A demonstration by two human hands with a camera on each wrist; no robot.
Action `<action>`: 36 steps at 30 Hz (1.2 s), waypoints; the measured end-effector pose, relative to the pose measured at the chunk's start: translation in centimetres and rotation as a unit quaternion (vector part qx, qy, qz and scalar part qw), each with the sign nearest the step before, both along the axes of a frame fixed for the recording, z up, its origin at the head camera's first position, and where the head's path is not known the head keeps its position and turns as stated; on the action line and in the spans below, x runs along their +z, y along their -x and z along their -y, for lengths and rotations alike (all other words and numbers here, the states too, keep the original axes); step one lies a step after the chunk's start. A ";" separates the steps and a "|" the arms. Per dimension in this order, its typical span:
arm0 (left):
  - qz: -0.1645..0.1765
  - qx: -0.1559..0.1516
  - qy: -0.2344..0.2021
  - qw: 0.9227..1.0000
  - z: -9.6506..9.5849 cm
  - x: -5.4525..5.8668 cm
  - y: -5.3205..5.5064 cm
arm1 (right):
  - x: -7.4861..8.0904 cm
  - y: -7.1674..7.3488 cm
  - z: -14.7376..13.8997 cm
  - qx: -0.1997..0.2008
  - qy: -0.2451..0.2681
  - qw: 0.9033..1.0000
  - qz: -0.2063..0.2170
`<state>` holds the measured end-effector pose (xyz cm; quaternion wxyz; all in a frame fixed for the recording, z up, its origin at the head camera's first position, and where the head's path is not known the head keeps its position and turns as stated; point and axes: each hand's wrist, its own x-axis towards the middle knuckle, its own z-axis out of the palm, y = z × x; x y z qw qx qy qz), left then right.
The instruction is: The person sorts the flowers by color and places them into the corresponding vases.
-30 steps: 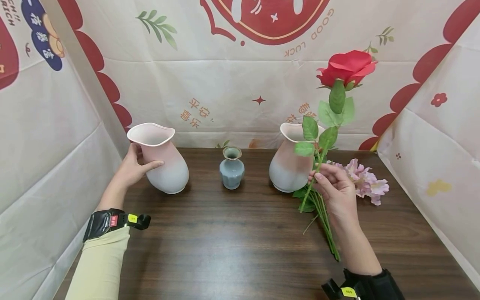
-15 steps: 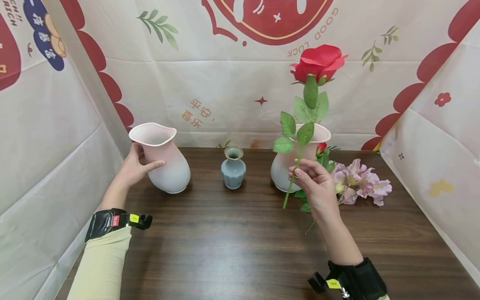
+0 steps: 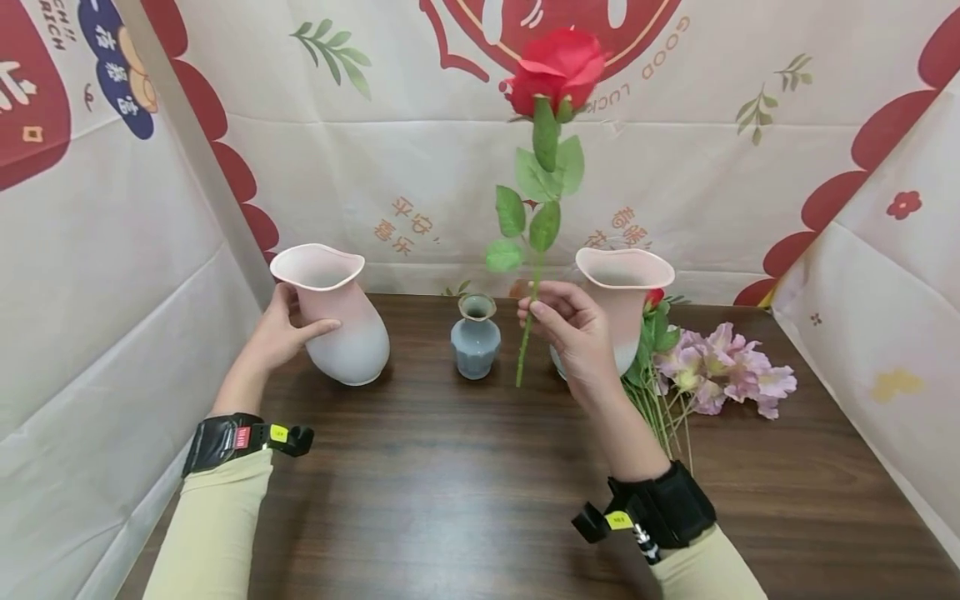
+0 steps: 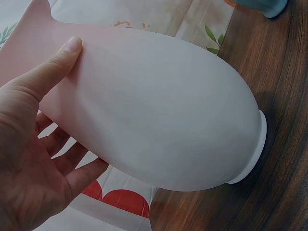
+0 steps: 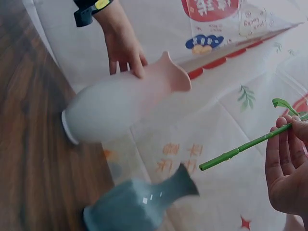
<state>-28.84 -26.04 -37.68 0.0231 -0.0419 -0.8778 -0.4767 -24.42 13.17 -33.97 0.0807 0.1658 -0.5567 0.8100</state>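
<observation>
My left hand [image 3: 283,332] grips the neck of a pink-and-white vase [image 3: 351,333] at the left, thumb across its front and fingers behind. In the left wrist view that vase [image 4: 163,106] fills the middle, its foot at the wood. My right hand [image 3: 573,333] pinches the green stem of a single red rose [image 3: 558,71] between thumb and fingers, bloom upward. The stem's cut end [image 5: 211,163] hangs free in the right wrist view, near the mouth of a small blue-grey vase [image 5: 139,202]. That small vase [image 3: 476,342] stands between my hands.
A second pink-and-white vase [image 3: 626,308] stands behind my right hand, partly hidden by it. Pink-purple flowers [image 3: 723,367] and green stems lie to its right, with another red bloom [image 3: 654,298] among them. Printed cloth walls [image 3: 450,183] enclose the wooden table [image 3: 450,500].
My right hand has carried the rose left and upward, from in front of the right vase to beside the small vase. My left hand keeps its grip on the left vase.
</observation>
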 end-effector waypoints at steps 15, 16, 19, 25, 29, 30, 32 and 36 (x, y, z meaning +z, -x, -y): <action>0.007 0.006 -0.009 1.000 -0.3 -0.1 0.2 | 5.4 3.7 7.9 0.050 0.028 0.997 -0.047; 0.008 0.006 -0.008 1.000 -0.3 -0.1 0.1 | 5.7 3.9 8.5 0.055 0.031 0.997 -0.050; 0.011 0.009 -0.005 1.000 -0.4 0.0 0.1 | 6.5 4.7 10.4 0.064 0.035 0.995 -0.061; 0.008 0.011 0.006 1.000 -0.2 -0.1 0.7 | 8.0 6.7 13.9 0.054 0.039 0.995 -0.078; 0.007 0.008 0.004 1.000 0.1 -0.1 1.2 | 9.0 7.8 15.9 0.040 0.033 0.994 -0.092; 0.007 0.008 0.001 1.000 0.1 -0.1 1.2 | 9.3 8.1 16.3 0.038 0.030 0.994 -0.095; 0.008 0.007 -0.002 1.000 0.2 -0.1 1.5 | 9.6 8.6 17.1 0.034 0.023 0.994 -0.103; 0.011 0.002 -0.006 1.000 0.3 -0.1 1.9 | 9.9 9.8 18.2 0.024 0.017 0.993 -0.116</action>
